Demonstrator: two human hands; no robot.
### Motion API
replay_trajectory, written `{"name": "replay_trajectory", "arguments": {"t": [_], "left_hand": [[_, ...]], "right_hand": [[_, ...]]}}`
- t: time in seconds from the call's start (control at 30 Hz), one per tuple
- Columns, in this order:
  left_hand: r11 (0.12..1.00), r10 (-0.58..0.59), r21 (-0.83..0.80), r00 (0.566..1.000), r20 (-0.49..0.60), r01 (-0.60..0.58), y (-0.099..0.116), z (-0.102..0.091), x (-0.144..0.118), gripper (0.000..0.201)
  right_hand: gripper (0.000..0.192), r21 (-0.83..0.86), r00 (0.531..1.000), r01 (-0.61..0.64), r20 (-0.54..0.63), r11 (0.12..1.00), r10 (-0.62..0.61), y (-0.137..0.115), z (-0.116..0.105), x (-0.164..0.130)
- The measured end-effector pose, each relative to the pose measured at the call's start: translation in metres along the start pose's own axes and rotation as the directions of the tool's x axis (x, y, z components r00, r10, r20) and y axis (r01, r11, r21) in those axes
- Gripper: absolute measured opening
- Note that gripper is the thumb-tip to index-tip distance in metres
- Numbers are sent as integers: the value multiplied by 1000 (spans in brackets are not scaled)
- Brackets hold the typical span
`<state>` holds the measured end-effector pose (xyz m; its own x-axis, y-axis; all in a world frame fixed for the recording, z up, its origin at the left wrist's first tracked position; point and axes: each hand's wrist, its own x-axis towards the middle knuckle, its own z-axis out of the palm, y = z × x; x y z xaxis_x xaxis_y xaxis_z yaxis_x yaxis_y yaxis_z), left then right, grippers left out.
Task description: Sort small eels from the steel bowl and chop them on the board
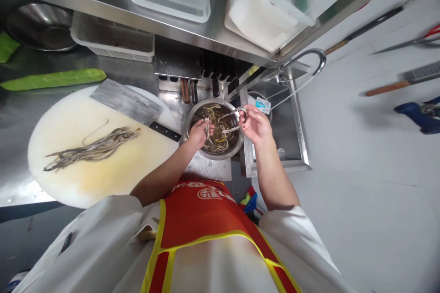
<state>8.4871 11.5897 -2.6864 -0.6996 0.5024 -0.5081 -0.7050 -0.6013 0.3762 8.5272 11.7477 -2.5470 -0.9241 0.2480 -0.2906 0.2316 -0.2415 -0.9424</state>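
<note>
Here, a thin, slippery eel strip (231, 129) is held over the metal bowl (192, 116), which sits on the steel worktop (209, 169) between the round cutting board (103, 169) and the small sink (292, 123). The left hand (198, 133) is closed on the strip's near end, the fingers pinched together just inside the bowl's rim. The right hand (256, 124) is closed around the handles of what looks like a pair of scissors (237, 112), the blades being set against the strip; the tool is small and partly hidden, so its exact form cannot be told.

A slip is judged the likeliest fault: the strip is wet and is pinched only at its end, so it could be pulled free and dropped back among the other strips in the bowl. The left fingers are kept close to the blades, and a nick could be caused by a careless closing. The bowl stands near the worktop's edge and could be nudged.

The strip's long axis is laid roughly left to right across the bowl, from the left hand toward the right, rising slightly toward the right hand. On the board a bundle of trimmed strips (92, 149) is stretched out beside the cleaver (127, 100).
</note>
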Motion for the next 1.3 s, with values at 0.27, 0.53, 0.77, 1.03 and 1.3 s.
{"name": "replay_trajectory", "arguments": {"t": [0.27,0.53,0.77,1.03,1.3], "left_hand": [[1000,-26,16,1000,15,26,-2,0,1,12],[944,-327,-63,945,-20,325,4,-1,-4,11],[929,-307,-204,951,42,309,-2,8,-1,22],[924,-295,-272,954,-57,269,-3,11,0,21],[951,-212,-249,971,-107,181,0,12,-2,17]], "right_hand": [[32,91,999,-36,-34,995,39,8,10,3],[28,99,989,128,-90,987,-119,20,32,14],[26,121,977,182,-136,976,-165,60,46,14],[30,243,964,131,-256,961,-67,98,49,-5],[43,216,940,177,-326,960,-100,123,46,-37]]}}
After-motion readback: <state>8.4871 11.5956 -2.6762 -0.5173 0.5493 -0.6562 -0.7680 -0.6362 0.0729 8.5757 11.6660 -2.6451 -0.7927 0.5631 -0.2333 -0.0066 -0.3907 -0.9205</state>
